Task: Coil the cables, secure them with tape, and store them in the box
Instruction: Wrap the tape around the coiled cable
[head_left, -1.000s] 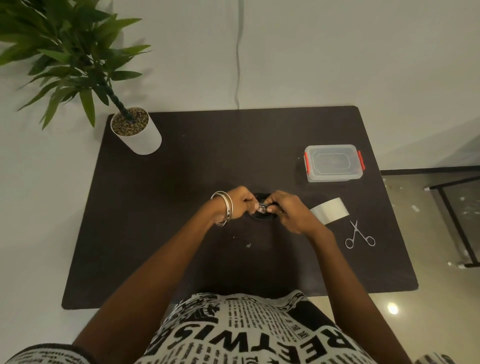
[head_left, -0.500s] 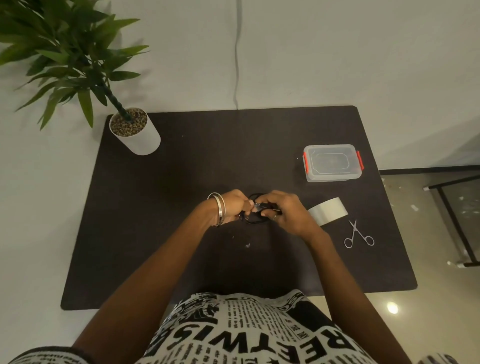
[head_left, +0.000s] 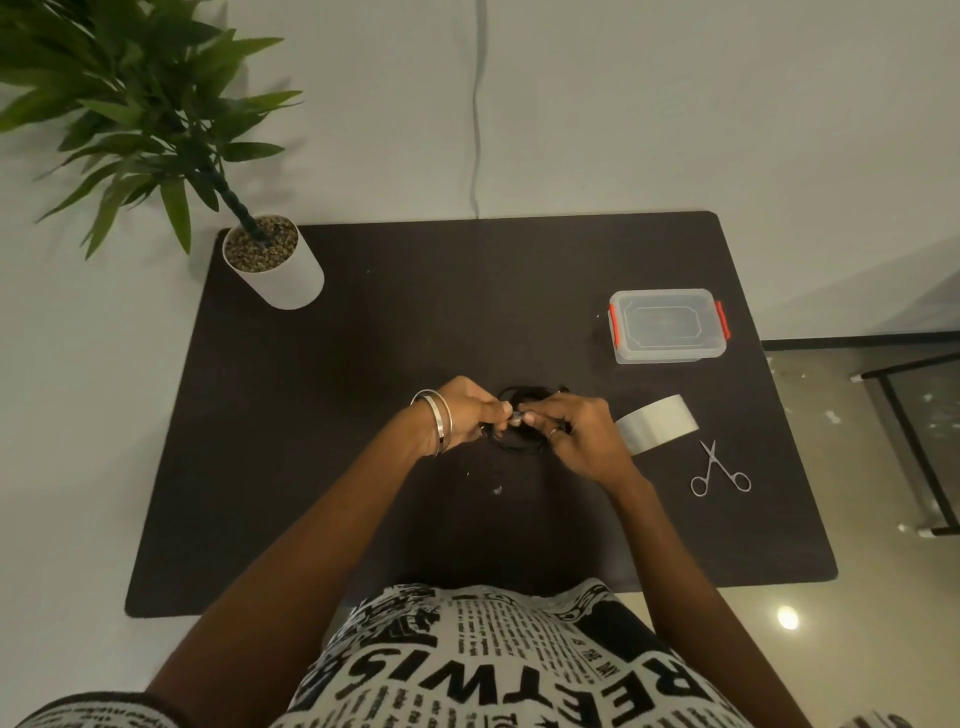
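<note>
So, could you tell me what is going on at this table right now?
A person is holding a coiled black cable just above the dark table, the left hand and right hand pinching a small piece of tape at the coil. The tape roll and scissors lie to the right, and the clear box sits behind them with its lid on.

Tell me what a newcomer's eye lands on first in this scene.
First, the two hands meeting mid-table: the left hand and right hand both pinch a black cable coil between them. Next, the leafy potted plant at the table's far left corner. Then the right side: a clear box with red latches, lid on, a tape roll and scissors nearer the person.
</note>
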